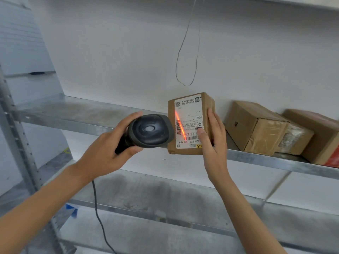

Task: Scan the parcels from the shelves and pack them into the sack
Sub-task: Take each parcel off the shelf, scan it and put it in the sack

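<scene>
The right hand [213, 142] grips a parcel [190, 123] upright at the shelf [73, 114] edge, label outward so the beam crosses its barcode. At nine o'clock, left hand [108, 149] fingers wrap the scanner [149, 131]. No sack shows.

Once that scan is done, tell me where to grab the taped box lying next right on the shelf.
Take the taped box across its two long side faces, from the open shelf front. Its taped end faces outward. The wall sits behind it, and another box crowds its right side, so the nearer end probably gives more finger room.
</scene>
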The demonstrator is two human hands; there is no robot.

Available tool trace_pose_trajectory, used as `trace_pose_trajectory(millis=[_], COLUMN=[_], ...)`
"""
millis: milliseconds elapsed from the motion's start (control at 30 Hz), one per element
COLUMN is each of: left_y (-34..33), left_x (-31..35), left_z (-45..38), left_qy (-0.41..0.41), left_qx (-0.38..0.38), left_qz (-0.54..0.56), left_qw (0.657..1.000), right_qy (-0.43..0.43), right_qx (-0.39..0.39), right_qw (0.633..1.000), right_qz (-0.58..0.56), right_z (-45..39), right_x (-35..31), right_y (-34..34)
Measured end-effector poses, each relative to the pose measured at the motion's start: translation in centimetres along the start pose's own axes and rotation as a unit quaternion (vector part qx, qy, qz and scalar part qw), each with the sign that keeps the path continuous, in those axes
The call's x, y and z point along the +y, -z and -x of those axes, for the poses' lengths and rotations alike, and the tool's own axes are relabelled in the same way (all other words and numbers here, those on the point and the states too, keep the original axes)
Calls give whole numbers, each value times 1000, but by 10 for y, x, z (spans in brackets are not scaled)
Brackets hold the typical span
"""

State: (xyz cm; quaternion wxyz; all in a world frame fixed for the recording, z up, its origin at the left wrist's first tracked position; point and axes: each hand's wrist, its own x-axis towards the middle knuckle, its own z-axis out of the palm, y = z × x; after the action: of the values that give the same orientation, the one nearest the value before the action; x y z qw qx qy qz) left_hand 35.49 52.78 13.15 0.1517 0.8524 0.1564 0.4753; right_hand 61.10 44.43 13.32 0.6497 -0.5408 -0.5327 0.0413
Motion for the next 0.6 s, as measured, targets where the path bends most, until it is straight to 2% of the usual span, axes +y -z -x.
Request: trace_pose_trajectory(millis=[67,133,233,433,600], left_y=[-17,-37,-58,-71,-71], left_x=[8,15,24,37,41], left_z=[5,9,13,6,1], left_qy=[52,121,185,220,231], left_qx=[62,120,154,204,199], left_qz=[100,201,298,344,338], left_qw=[992,965,924,890,890], right_qy=[-31,-56,-82,-71,-45], right_qx=[10,19,21,-87,-58], right_qw=[998,991,984,992,997], right_qz=[-60,-119,-159,-59,-11], right_z=[3,7,12,22,29], right_x=[0,-2,-7,0,5], right_y=[-3,-7,-11,-12,-13])
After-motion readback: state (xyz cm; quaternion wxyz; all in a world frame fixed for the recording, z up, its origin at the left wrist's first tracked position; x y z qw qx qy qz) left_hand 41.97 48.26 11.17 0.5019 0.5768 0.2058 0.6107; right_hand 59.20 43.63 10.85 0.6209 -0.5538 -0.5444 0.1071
